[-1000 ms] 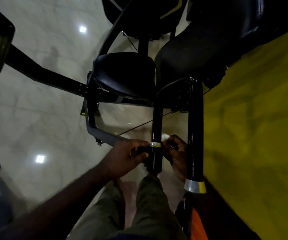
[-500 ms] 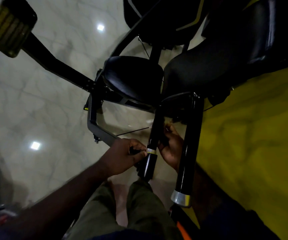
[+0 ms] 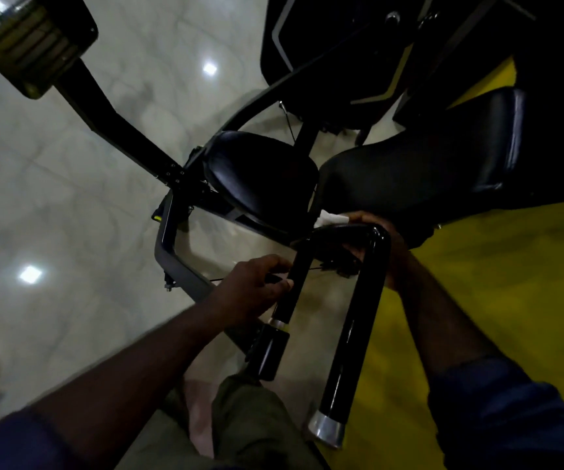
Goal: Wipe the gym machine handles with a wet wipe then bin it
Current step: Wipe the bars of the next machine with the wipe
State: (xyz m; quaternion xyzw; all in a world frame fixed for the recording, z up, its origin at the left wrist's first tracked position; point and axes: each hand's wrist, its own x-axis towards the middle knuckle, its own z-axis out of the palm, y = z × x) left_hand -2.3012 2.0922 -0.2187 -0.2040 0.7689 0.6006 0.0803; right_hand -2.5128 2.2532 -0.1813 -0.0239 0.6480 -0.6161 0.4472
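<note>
A glossy black U-shaped machine handle (image 3: pixel 353 334) with silver end caps stands in front of me. My left hand (image 3: pixel 251 290) grips the shorter left bar of the handle near its silver ring. My right hand (image 3: pixel 380 252) reaches behind the top bend of the handle and is partly hidden by it. It holds a white wet wipe (image 3: pixel 331 218) against the curved top bar, with only a corner of the wipe showing.
A black padded seat (image 3: pixel 260 178) and a black back pad (image 3: pixel 426 167) lie just beyond the handle. A black frame arm with a ribbed footplate (image 3: pixel 33 49) runs to the upper left over pale glossy floor. Yellow flooring (image 3: pixel 497 290) is on the right. My legs are below.
My right hand slid with the wipe from low on the left bar up to the top bend. My left hand kept its grip on the left bar. The view shifted closer.
</note>
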